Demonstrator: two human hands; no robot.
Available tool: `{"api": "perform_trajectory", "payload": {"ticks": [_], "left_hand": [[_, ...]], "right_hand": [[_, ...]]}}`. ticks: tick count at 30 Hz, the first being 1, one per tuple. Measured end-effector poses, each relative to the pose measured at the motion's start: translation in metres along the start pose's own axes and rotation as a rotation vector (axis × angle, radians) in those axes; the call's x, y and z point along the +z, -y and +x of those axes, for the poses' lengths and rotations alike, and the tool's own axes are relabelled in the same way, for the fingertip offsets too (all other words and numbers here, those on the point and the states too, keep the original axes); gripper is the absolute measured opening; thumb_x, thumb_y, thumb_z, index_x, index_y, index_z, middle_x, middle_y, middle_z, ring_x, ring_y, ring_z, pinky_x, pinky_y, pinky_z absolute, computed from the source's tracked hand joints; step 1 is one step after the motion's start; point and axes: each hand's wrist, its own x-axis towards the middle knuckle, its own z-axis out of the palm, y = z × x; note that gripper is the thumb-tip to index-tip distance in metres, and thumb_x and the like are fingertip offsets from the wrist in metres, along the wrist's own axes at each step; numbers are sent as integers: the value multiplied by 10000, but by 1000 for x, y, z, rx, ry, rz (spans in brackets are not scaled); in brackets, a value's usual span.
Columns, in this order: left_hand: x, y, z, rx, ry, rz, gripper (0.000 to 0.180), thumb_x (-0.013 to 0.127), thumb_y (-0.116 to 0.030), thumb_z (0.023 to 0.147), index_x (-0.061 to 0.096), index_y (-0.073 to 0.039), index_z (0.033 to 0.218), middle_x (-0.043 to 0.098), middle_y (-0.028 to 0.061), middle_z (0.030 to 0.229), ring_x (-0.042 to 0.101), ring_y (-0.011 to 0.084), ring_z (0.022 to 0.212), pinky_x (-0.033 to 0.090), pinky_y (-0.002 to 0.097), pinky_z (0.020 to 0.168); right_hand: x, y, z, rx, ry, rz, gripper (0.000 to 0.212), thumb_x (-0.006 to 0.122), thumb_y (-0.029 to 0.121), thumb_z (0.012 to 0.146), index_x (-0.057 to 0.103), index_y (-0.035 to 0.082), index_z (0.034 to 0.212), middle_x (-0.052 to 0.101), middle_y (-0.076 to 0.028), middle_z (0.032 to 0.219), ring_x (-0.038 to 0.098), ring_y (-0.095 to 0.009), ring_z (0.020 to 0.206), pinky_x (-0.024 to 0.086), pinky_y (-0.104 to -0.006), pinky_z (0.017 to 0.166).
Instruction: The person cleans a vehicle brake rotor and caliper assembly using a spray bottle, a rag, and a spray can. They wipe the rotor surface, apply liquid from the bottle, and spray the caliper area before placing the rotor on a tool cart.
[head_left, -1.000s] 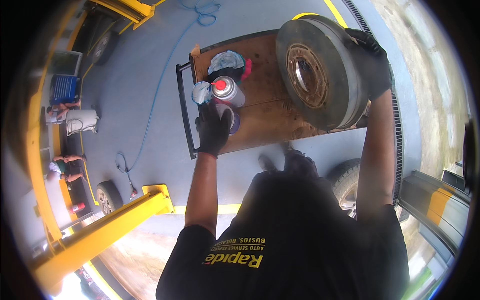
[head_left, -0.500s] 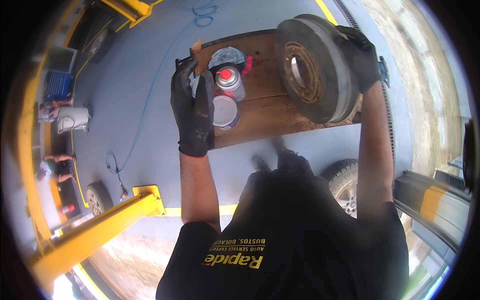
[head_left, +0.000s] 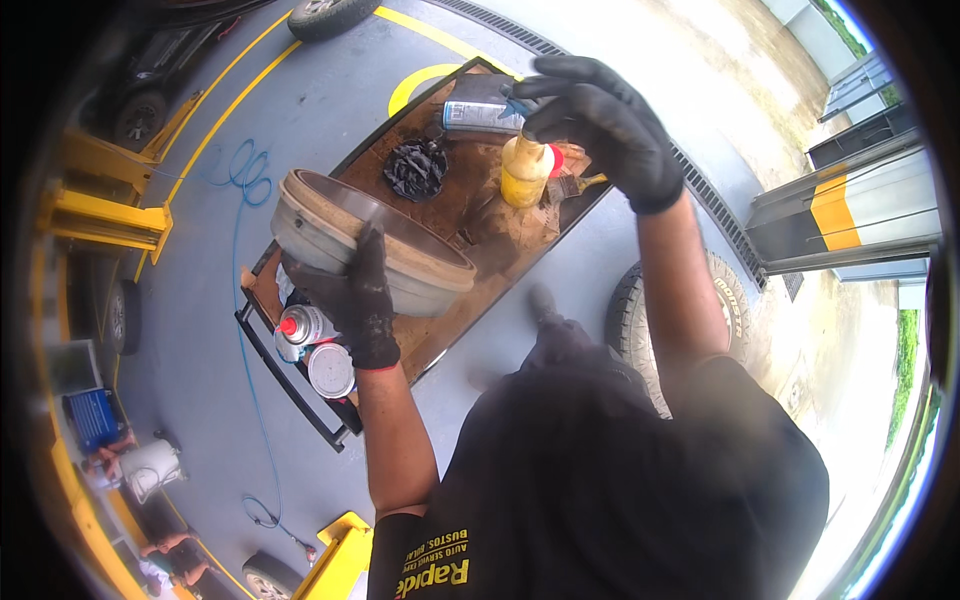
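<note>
My left hand (head_left: 355,305), in a black glove, grips the rim of a grey brake drum (head_left: 430,265), which is tilted over the left part of a brown-topped cart (head_left: 485,260). Beside that hand stand a spray can with a red top (head_left: 310,325) and a round tin with a pale lid (head_left: 331,370). My right hand (head_left: 605,125), also gloved, is raised over the cart's far right part with its fingers apart and curved. Its fingertips overlap the top of a yellow squeeze bottle (head_left: 525,175); whether they touch it I cannot tell.
On the cart lie a crumpled black plastic bag (head_left: 416,168), a blue-and-white can (head_left: 482,116) and a brush (head_left: 580,185). A tyre (head_left: 630,310) stands by my right arm. A blue hose (head_left: 240,310) trails over the floor, near yellow lift arms (head_left: 110,215).
The brake drum has passed from my right hand to my left and moved leftward. My right hand is now raised by the yellow bottle. The view has turned, showing more of the cart.
</note>
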Motion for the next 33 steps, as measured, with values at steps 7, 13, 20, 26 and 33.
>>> {"api": "perform_trajectory", "payload": {"ticks": [7, 13, 20, 26, 33], "left_hand": [[22, -37, 23, -102, 126, 67, 736, 813, -107, 791, 386, 63, 1366, 521, 183, 1259, 549, 248, 1160, 518, 358, 960], [46, -56, 46, -251, 272, 37, 700, 773, -50, 828, 381, 56, 1398, 524, 175, 1287, 581, 231, 1139, 539, 308, 923], [69, -48, 74, -210, 204, 459, 827, 828, -211, 778, 380, 107, 1397, 550, 230, 1285, 590, 272, 1145, 518, 360, 946], [81, -47, 84, -86, 235, 661, 905, 852, -237, 734, 373, 110, 1418, 570, 247, 1270, 604, 287, 1129, 501, 370, 957], [21, -43, 100, -121, 376, 606, 813, 743, -27, 785, 318, 61, 1473, 532, 195, 1325, 556, 227, 1179, 494, 344, 988]], "right_hand": [[-170, -41, -49, 193, -673, -283, 374, 586, 191, 975, 586, -33, 1275, 703, -127, 1073, 655, -170, 845, 536, -304, 800], [-211, -161, -74, 458, -303, -857, 322, 682, 234, 894, 666, 75, 1174, 702, -104, 1095, 688, -265, 947, 537, -391, 840], [-198, -196, -101, 268, -76, -1281, 420, 659, 88, 760, 656, 135, 1178, 646, -114, 1172, 611, -360, 1065, 491, -452, 902], [-205, -199, -106, 171, -85, -1253, 442, 666, 77, 736, 641, 143, 1173, 631, -89, 1176, 597, -342, 1066, 467, -459, 898], [-205, -199, -103, 285, -8, -1247, 475, 734, 110, 704, 641, 137, 1169, 613, -102, 1185, 586, -317, 1096, 463, -458, 898]]}}
